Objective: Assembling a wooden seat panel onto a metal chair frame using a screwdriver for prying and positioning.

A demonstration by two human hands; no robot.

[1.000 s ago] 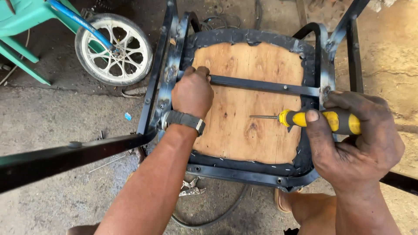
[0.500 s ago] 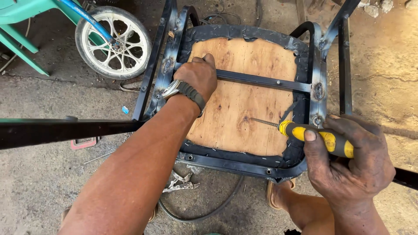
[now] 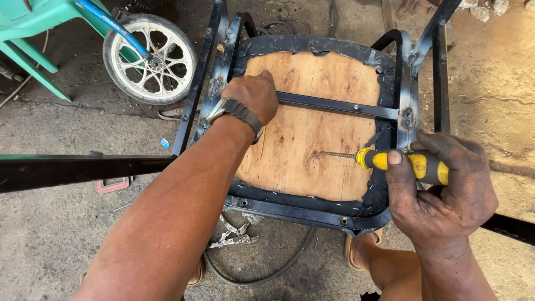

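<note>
The upturned chair seat [image 3: 312,139] lies in front of me on the concrete floor [image 3: 56,239], its black metal frame [image 3: 223,72] on top and its bare plywood underside facing up at me, edged all round with black fabric that is stapled down. A flat black crossbar [image 3: 340,106] runs across the board from left to right, a little above its middle. My left hand [image 3: 251,97] rests on the left end of that crossbar, fingers curled down over it and the plywood, a dark watch strap on the wrist. My right hand [image 3: 440,189] is at the seat's right edge, closed tight around the yellow and black handle of a screwdriver [image 3: 384,160]. The tool's long axis lies almost level, pointing left from my right fist, and its thin shaft ends at a small dark spot on the wood below the crossbar, so the tip lies between my two hands, nearer the right. Locking pliers [image 3: 231,234] lie on the floor just below the seat's near edge, and a small white spoked wheel [image 3: 150,58] stands beyond the frame at upper left.
</note>
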